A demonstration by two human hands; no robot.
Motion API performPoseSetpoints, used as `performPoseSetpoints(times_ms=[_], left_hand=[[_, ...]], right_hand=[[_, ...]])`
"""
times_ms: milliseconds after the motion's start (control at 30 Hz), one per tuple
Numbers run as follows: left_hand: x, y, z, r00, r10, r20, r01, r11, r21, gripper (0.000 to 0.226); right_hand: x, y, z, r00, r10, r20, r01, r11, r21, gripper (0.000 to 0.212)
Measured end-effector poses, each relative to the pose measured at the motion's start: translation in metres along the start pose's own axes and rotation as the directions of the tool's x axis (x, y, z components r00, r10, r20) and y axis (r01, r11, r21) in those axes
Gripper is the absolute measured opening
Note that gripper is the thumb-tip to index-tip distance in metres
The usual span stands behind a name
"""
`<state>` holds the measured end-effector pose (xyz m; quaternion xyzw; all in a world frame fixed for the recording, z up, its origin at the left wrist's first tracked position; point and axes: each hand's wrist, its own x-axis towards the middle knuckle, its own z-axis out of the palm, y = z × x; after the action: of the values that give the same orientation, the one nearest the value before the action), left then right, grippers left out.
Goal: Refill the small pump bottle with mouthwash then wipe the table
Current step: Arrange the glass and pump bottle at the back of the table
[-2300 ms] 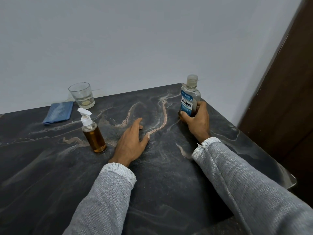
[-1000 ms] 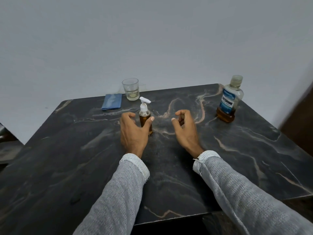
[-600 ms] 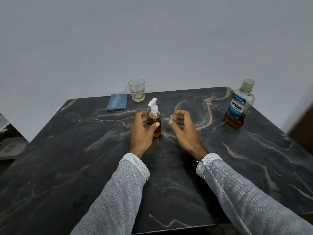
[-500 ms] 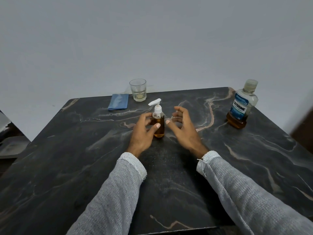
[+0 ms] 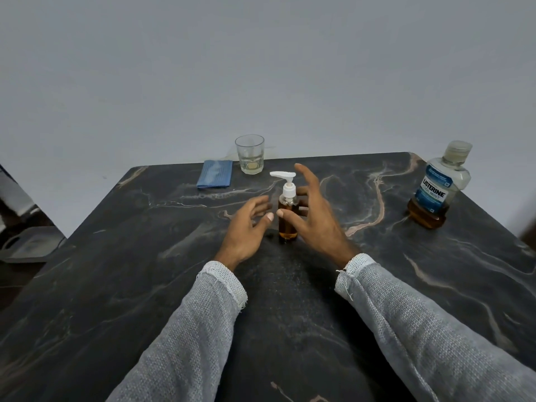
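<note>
Standing upright mid-table, the pump bottle sits between both hands, left hand and right hand spread loose, gripping nothing; mouthwash bottle far right.

the small pump bottle stands upright mid-worktop, clear with amber liquid nearly to its shoulder, white pump head on, spout pointing left. the mouthwash bottle stands upright near the far right edge, cap on, blue label, amber liquid only low in its base. the folded blue cloth lies flat at the far edge.
</note>
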<state>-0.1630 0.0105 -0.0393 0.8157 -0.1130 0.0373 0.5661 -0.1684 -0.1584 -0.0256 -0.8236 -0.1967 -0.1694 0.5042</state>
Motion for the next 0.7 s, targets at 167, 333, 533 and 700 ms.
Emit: performPoseSetpoints(times_ms=[167, 333, 533, 700], left_hand=[[0.019, -0.004, -0.014, 0.993, -0.031, -0.116, 0.033, 0.999, 0.015, 0.045], [0.062, -0.004, -0.025, 0.971, -0.083, -0.222, 0.085, 0.996, -0.004, 0.048], [0.124, -0.012, -0.034, 0.949, -0.125, -0.289, 0.131, 0.991, 0.001, 0.074], [0.176, -0.028, -0.039, 0.934, -0.190, -0.302, 0.198, 0.980, -0.005, 0.093]], right_hand=[[0.011, 0.001, -0.006, 0.995, -0.029, -0.097, 0.023, 0.998, -0.064, 0.078], [0.041, 0.006, -0.016, 0.990, -0.026, -0.138, 0.015, 0.997, -0.081, 0.082], [0.076, 0.023, -0.024, 0.994, -0.019, -0.104, 0.004, 0.990, -0.143, 0.080], [0.096, 0.042, -0.022, 0.998, -0.008, -0.061, -0.004, 0.981, -0.195, 0.077]])
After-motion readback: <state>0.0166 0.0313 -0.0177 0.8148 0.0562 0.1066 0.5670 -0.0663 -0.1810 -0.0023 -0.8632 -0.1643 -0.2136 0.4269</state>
